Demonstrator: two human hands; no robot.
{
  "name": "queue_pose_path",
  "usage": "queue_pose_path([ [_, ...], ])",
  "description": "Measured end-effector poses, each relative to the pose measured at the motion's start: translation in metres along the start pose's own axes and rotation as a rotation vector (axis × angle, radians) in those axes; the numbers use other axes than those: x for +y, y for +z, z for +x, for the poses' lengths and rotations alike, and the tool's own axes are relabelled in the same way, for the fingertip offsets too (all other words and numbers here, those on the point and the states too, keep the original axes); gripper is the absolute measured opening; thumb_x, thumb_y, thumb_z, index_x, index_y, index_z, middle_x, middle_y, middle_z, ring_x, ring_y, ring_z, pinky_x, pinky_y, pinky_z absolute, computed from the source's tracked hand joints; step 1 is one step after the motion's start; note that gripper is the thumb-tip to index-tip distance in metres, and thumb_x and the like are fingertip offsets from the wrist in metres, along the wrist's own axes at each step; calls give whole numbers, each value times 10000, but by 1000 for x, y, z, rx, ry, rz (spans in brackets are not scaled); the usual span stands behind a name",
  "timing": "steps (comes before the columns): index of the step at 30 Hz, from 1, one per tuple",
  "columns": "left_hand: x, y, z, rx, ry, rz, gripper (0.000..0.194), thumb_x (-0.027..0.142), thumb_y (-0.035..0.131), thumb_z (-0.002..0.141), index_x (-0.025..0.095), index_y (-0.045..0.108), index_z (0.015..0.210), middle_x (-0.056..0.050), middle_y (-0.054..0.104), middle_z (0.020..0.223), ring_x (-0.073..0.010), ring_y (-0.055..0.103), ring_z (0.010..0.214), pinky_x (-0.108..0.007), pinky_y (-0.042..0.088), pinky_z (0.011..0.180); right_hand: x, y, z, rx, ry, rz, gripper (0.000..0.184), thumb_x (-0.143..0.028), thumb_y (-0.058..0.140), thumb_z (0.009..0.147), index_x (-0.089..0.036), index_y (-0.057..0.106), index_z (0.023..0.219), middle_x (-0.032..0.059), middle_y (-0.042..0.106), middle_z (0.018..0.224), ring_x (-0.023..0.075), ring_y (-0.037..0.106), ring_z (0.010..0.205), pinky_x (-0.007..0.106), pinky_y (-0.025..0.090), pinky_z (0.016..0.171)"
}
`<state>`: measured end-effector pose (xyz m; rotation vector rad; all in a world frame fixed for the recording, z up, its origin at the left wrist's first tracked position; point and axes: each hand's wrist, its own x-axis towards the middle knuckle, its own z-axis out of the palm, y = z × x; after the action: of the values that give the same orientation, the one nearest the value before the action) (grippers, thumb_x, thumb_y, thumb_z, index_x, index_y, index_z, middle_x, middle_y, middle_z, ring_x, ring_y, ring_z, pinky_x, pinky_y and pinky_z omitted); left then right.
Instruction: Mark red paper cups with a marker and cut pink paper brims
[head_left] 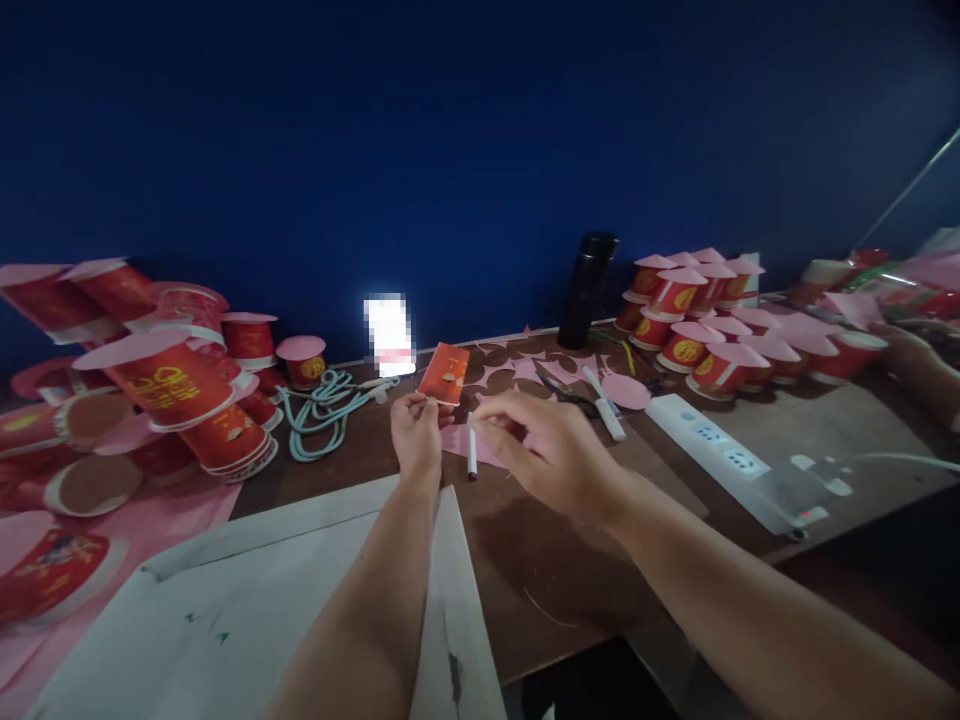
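My left hand (417,440) pinches a flat red printed piece of paper or card (445,374) by its lower edge, holding it tilted above the table. Just to the right, my right hand (551,450) has thumb and fingers closed at the upper end of a slim white pen (472,458) with a dark lower end. Part of the grip is hidden by the fingers. Under the pen and between the hands lies a piece of pink paper (491,447). Cut pink scraps (514,372) spread behind, beside scissors (568,393) and a white cutter-like tool (606,408).
Red paper cups with pink discs crowd the left (169,380) and right (686,350). A coiled cable (319,415), lit phone (390,335) and black bottle (589,290) stand behind. A power strip (709,450) lies right, a white board (247,600) front left. Another person's hand (919,360) shows far right.
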<state>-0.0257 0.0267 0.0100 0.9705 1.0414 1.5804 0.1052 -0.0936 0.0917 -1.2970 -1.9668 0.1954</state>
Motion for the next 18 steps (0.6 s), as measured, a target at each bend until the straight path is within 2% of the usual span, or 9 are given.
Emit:
queue_pose_path([
  [2, -4, -1, 2, -4, 4, 3, 228, 174, 561, 725, 163, 437, 916, 10, 627, 623, -133, 641, 569, -249, 499, 575, 23, 16, 12, -174, 59, -174, 202, -222, 511, 880, -231, 640, 1035, 31, 647, 941, 153, 610, 812, 276, 458, 709],
  [4, -6, -2, 3, -18, -1, 4, 242, 195, 565, 717, 163, 433, 918, 6, 633, 622, -140, 641, 555, -261, 506, 575, 45, 33, 19, -344, 54, -335, 267, -167, 513, 845, -241, 640, 1068, 74, 599, 1091, 177, 615, 841, 282, 445, 687],
  [7, -6, -3, 4, -22, -9, -6, 255, 212, 571, 712, 165, 430, 919, 5, 632, 614, -157, 649, 561, -276, 514, 574, 64, 48, 27, -466, -38, -465, 193, -195, 513, 846, -220, 657, 973, 94, 556, 1182, 208, 611, 872, 284, 439, 659],
  [10, -7, -3, 6, -18, -16, -15, 255, 217, 579, 707, 163, 439, 914, -1, 634, 610, -162, 651, 568, -274, 514, 570, 68, 53, 33, -544, -164, -525, 163, -159, 532, 831, -186, 634, 954, 95, 612, 1050, 212, 611, 846, 277, 439, 637],
  [13, -10, -3, 8, -5, -19, -19, 259, 225, 591, 701, 156, 458, 912, -9, 640, 615, -157, 647, 561, -263, 509, 562, 71, 54, 37, -573, -265, -525, 172, -139, 536, 830, -170, 604, 986, 86, 635, 959, 217, 618, 847, 281, 450, 635],
  [15, -10, -4, 10, 6, -21, -28, 270, 230, 601, 696, 145, 480, 923, -14, 643, 619, -152, 642, 554, -253, 503, 552, 76, 54, 37, -541, -268, -494, 170, -141, 528, 837, -157, 588, 996, 96, 633, 979, 215, 620, 861, 293, 467, 663],
  [17, -10, -5, 11, 22, -35, -61, 311, 224, 616, 689, 130, 512, 967, -22, 653, 644, -145, 643, 569, -239, 498, 549, 81, 52, 38, -411, -212, -422, 183, -131, 511, 840, -149, 576, 1010, 106, 623, 1010, 209, 615, 889, 313, 486, 716],
  [18, -9, -4, 11, 25, -47, -86, 336, 217, 624, 685, 124, 528, 994, -26, 659, 663, -138, 644, 580, -231, 495, 551, 83, 51, 38, -291, -170, -362, 191, -129, 502, 843, -150, 573, 1019, 107, 617, 1018, 205, 609, 910, 321, 494, 745],
])
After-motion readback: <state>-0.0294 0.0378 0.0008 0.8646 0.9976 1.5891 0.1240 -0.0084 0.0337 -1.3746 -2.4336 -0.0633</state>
